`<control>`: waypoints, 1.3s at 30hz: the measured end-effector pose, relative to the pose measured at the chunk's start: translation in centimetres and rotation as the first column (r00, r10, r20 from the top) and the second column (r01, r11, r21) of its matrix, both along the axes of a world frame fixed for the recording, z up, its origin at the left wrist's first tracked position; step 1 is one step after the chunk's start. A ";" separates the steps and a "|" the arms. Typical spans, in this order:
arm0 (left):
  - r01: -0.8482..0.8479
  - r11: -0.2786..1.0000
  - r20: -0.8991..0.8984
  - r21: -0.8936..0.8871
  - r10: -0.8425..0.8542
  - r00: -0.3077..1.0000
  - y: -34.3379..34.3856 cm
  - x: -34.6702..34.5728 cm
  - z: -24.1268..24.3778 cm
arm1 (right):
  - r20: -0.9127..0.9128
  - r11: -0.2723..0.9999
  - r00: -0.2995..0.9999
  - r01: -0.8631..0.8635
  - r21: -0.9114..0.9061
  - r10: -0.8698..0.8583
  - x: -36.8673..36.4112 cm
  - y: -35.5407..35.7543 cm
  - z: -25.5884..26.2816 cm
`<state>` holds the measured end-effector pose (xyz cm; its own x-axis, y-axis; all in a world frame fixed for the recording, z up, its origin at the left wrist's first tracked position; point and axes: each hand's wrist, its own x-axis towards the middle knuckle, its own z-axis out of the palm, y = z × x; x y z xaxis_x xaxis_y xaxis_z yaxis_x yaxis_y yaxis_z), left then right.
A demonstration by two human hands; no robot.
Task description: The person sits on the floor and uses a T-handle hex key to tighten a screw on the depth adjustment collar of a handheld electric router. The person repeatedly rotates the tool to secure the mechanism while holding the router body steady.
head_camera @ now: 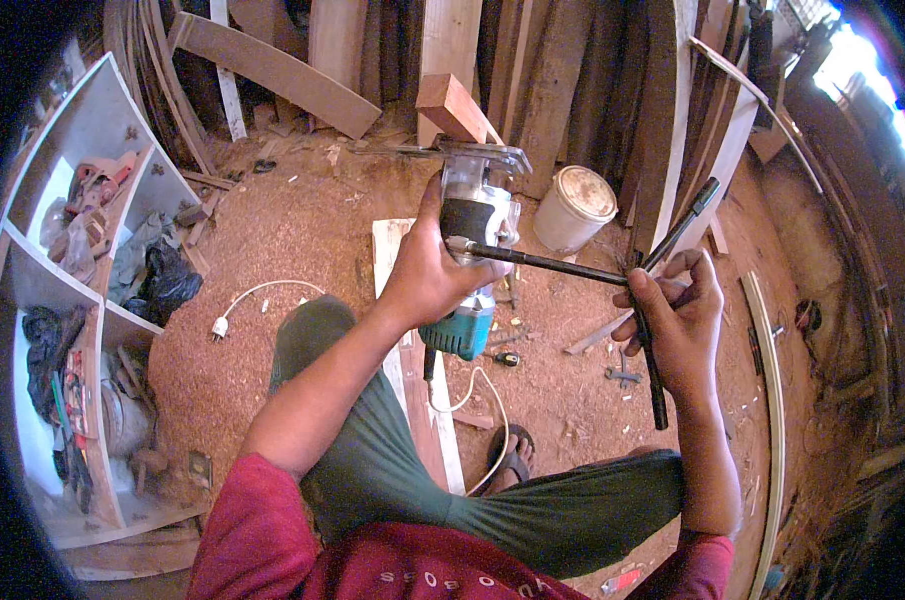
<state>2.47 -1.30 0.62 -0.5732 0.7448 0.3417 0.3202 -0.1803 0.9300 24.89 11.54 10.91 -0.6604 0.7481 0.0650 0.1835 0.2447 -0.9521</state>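
My left hand (426,274) is wrapped around the body of a small electric trim router (467,326), teal at its lower end and silver higher up. The router's metal base plate faces away from me and touches or lies close to a reddish wooden block (456,109). My right hand (674,311) grips the crossing black bars of a multi-armed lug wrench (572,268). One arm of that wrench reaches left to the router's middle, its end against a metal fitting beside my left thumb. The exact fit there is partly hidden.
A white lidded bucket (576,206) stands beyond the router. Open shelves (104,300) are at left, with boards (565,97) leaning behind. A white plug (220,327), a screwdriver (506,358) and a spanner (623,375) lie on the sawdust-covered floor. A long plank (441,420) extends between my legs.
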 end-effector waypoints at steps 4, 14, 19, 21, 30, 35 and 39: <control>0.054 0.998 0.177 -0.029 -0.048 0.983 -0.3 0.3 0.3 | -0.003 0.985 0.987 -0.160 0.059 0.161 0.9 0.3 0.6; 0.208 0.976 0.372 -0.068 -0.168 0.913 0.2 0.2 -0.3 | 0.158 -0.009 0.986 -0.158 0.987 0.048 1.0 1.5 1.1; 0.177 0.981 0.343 -0.079 -0.140 0.929 0.3 0.9 -0.2 | 0.155 0.561 0.983 -0.183 0.807 0.098 1.4 2.4 -0.9; 0.134 0.963 0.325 -0.233 -0.052 0.944 -0.2 0.9 0.7 | 0.211 0.899 0.977 -0.120 0.421 0.032 1.7 1.9 -1.3; 0.130 0.976 0.285 -0.172 -0.077 0.955 1.1 0.4 -2.7 | 0.118 0.990 0.987 0.094 0.106 -0.107 -0.6 -0.1 -0.4; 0.216 0.964 0.424 -0.153 -0.133 0.896 1.1 1.3 -2.4 | 0.036 0.986 0.998 -0.055 0.155 0.050 0.1 0.5 -0.8; 0.288 0.944 0.600 -0.161 -0.138 0.788 0.7 1.7 -1.4 | 0.037 0.963 0.977 -0.212 0.169 0.209 1.0 0.3 0.8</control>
<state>4.12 -0.63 -0.81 -0.4235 0.8844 -0.1962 -0.3063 0.0640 0.9498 25.90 11.84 11.68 -0.8039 0.5711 0.1664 0.1275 0.4387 -0.8895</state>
